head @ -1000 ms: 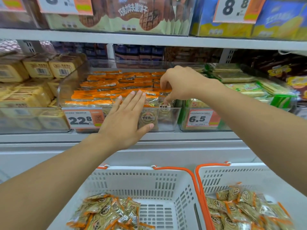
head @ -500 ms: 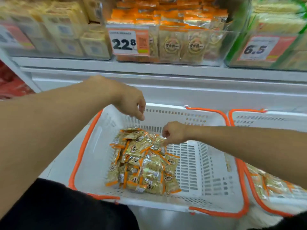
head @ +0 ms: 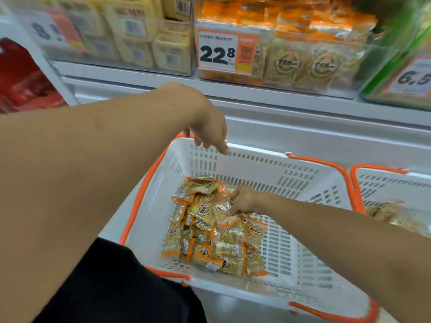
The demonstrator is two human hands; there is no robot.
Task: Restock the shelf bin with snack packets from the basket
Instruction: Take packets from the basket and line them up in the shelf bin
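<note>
A white basket [head: 310,180] with orange handles stands below the shelf and holds a heap of gold-and-orange snack packets [head: 217,238]. My right hand [head: 242,200] is down inside the basket, fingers curled onto a packet at the top of the heap. My left hand [head: 210,131] hangs over the basket's far left rim with fingers loosely drooping and nothing in it. The clear shelf bin [head: 312,57] with the same packets and a 22.8 price tag sits on the shelf above.
A second white basket [head: 391,185] with more packets stands at the right. Yellow boxed goods [head: 140,36] fill the bin left of the target bin; a green bin with a 6.5 tag [head: 410,78] is on its right. Dark clothing [head: 121,287] shows at the bottom.
Both hands left the shelf bin and came down to the basket. The right hand has sunk onto the packet heap; the left stays above the rim. My view has tilted down.
</note>
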